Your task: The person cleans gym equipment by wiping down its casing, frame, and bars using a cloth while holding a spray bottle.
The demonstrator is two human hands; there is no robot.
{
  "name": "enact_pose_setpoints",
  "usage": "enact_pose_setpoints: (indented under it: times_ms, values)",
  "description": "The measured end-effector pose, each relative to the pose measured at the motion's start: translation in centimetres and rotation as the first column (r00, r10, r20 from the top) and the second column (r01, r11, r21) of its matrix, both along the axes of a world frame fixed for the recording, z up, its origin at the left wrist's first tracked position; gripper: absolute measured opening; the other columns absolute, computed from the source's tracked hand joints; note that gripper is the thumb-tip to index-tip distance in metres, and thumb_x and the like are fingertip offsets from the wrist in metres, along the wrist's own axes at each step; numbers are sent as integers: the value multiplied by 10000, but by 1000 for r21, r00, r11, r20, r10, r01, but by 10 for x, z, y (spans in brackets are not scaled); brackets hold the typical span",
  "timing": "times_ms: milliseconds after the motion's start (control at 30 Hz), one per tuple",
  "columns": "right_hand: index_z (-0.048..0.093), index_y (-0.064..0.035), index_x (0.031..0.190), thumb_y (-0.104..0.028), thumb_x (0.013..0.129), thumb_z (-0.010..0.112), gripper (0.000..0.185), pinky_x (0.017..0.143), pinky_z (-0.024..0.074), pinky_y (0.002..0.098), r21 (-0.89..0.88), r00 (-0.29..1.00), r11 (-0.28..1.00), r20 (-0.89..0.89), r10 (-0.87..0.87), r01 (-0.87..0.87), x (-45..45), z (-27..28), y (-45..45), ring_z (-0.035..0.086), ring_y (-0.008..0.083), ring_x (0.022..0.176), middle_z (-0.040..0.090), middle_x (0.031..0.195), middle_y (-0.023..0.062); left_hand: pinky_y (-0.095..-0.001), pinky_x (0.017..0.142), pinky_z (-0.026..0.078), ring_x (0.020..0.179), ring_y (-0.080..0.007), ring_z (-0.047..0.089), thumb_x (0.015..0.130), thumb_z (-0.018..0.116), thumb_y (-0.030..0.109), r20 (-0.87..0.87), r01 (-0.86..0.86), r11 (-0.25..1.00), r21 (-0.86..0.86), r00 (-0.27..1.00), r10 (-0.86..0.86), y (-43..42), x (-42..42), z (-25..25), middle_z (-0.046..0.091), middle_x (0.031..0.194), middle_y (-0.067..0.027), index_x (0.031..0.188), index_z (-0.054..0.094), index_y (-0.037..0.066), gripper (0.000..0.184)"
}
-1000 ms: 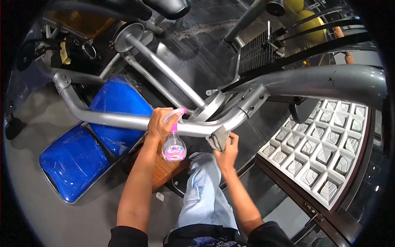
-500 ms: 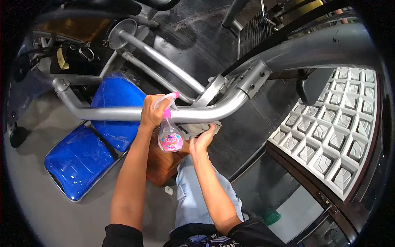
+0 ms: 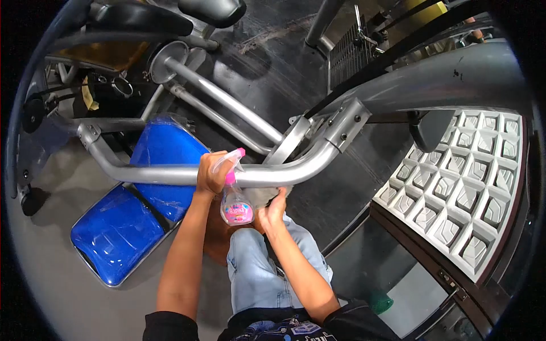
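Note:
My left hand (image 3: 212, 175) is closed around the neck of a clear spray bottle (image 3: 235, 208) with a pink trigger and pink label. The bottle hangs upright in front of the silver metal tube (image 3: 165, 174) of a gym machine, its nozzle pointing right. Just right of the bottle, my right hand (image 3: 273, 212) grips a light grey cloth (image 3: 263, 196) against the tube's underside. Part of the cloth is hidden by the tube and my hand, and some of its fingers do not show.
Two blue plastic-wrapped pads (image 3: 118, 234) lean at the left below the tube. A white gridded panel (image 3: 455, 182) lies at the right. A thick grey frame beam (image 3: 432, 77) crosses the upper right. Black seats (image 3: 213, 10) sit at the top.
The camera view has tilted, so the machine appears lower and more of my legs shows. My right hand has slid slightly left with the cloth under the tube. My left hand still holds the bottle.

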State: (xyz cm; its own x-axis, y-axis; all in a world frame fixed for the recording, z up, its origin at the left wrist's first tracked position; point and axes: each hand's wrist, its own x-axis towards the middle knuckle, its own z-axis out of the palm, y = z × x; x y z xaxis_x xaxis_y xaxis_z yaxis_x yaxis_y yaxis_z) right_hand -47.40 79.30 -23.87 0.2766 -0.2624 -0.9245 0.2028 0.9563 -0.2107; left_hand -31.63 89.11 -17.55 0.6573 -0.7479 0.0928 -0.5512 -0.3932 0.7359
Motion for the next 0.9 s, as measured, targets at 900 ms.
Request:
enact_pose_setpoints:
  times_ms: [900]
  values:
    - [549,-38,1175,-321,945,468,374,902,523,406,-288,994,953,28,102,-90,-10,-13,2,636,251,1031,628,1153,108,-388,493,312,478,-237,440,829,531,255,-271,-204,963,-177,951,151,-7,-7,7,447,559,-135,655,546,-49,350]
